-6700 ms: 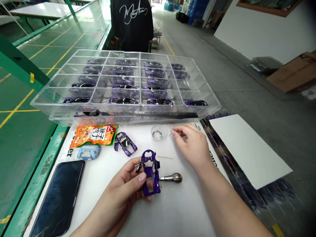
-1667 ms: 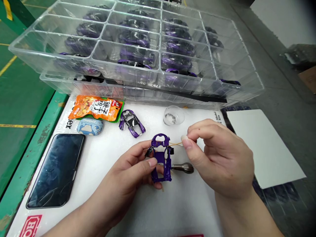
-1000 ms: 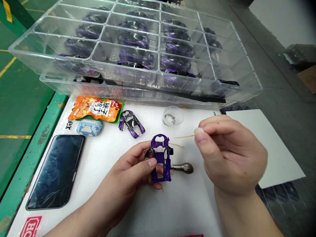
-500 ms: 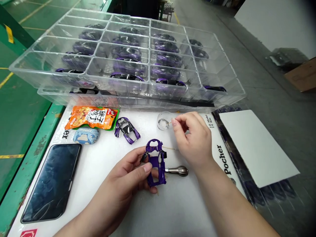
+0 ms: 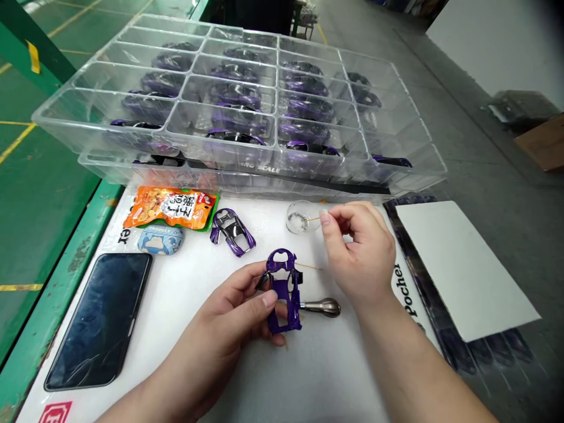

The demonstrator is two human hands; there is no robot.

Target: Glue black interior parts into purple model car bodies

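Note:
Between the thumb and fingers of my left hand (image 5: 240, 305) is a purple model car body shell (image 5: 282, 286), its open inner side facing me. My right hand (image 5: 361, 249) pinches a thin wooden toothpick (image 5: 313, 219), whose tip reaches into a small clear cup (image 5: 294, 226). What lies in the cup looks like tiny clear or silvery bits, too small to name. Just right of the shell lies a screwdriver with a rounded metal handle (image 5: 329, 307). Another thin stick (image 5: 308, 266) rests on the white surface behind the shell. A second purple and black car body (image 5: 233, 232) lies farther back.
Stacked clear divided trays (image 5: 247, 147) hold several purple car bodies at the back. To the left are a phone (image 5: 99, 320), a blue patterned case (image 5: 160, 241) and an orange snack packet (image 5: 170, 207). At right, a white board (image 5: 462, 267) lies over another tray.
My right hand has drawn slightly back to the right from the cup, so more of the toothpick shows. The whole view has shifted a little; my left hand keeps its hold on the shell.

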